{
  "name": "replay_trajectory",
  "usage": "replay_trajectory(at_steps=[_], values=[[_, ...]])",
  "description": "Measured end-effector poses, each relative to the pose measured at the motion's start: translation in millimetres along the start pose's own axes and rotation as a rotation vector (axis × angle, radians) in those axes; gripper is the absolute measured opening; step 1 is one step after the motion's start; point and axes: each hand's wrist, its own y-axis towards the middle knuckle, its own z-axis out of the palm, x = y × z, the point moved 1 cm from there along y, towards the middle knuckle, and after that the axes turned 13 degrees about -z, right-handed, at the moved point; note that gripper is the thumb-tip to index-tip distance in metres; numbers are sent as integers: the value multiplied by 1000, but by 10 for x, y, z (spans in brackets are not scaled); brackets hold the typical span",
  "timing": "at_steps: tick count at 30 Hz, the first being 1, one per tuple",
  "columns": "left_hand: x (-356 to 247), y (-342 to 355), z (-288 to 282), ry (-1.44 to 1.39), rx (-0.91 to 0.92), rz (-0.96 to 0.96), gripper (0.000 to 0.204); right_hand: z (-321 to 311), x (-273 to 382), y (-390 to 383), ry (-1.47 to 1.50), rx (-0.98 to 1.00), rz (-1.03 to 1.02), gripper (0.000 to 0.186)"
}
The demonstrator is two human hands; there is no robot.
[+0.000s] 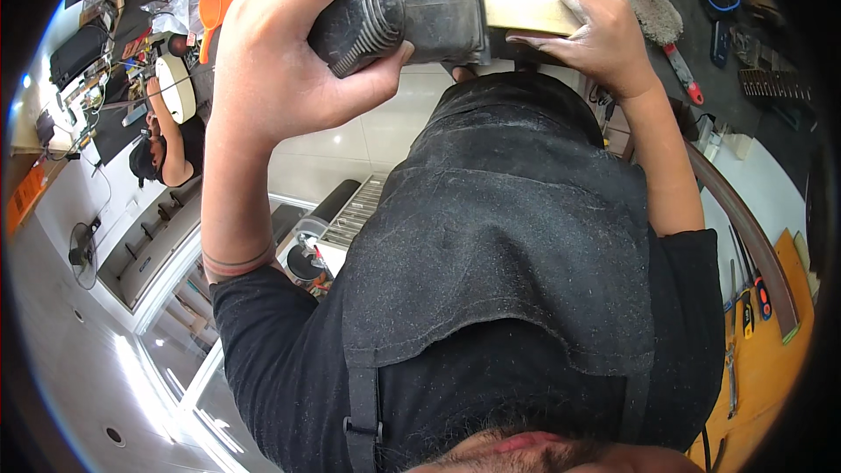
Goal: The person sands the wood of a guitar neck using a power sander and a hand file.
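Reaching forward, left hand (285, 57) curled around a black ribbed tool (438, 10), right hand (609, 35) pinching a pale block (527, 13).

The ribbed black tool (438, 9) looks like dusty matt plastic, the pale block (526, 13) smooth, the black apron (504, 245) dust-flecked matt cloth, the orange scoop (216, 5) smooth plastic, the grey brush (653, 10) shaggy, the floor tiles (333, 147) glossy.

Your tool (438, 10) is black, with rings of ridges at its round end. Your block (530, 13) is pale yellow. Your apron (508, 245) is black with pale specks. The scoop (216, 7) is bright orange, and the fluffy brush (654, 10) is grey with a red and white handle.
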Motion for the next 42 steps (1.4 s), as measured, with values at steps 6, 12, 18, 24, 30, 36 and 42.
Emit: replay_trajectory(at_steps=[6, 12, 18, 24, 30, 36, 42], values=[[136, -62, 6, 70, -40, 63, 57, 79, -104, -128, -57, -13, -5, 47], [113, -74, 2, 69, -31, 22, 56, 72, -85, -88, -65, 8, -9, 48], [169, -50, 0, 70, -19, 15, 57, 26, -37, -40, -3, 12, 4, 47], [192, -33, -6, 34, 5, -12, 56, 70, -101, -109, -76, 14, 15, 46], [253, -35, 10, 75, -32, 65, 57, 63, -83, -93, -84, -11, 1, 46], [251, -8, 21, -13, -39, 68, 56, 7, -15, -13, -16, 6, -3, 46], [373, 42, 70, -31, -131, 88, 52, 4, 2, 1, -7, 3, -1, 47]])
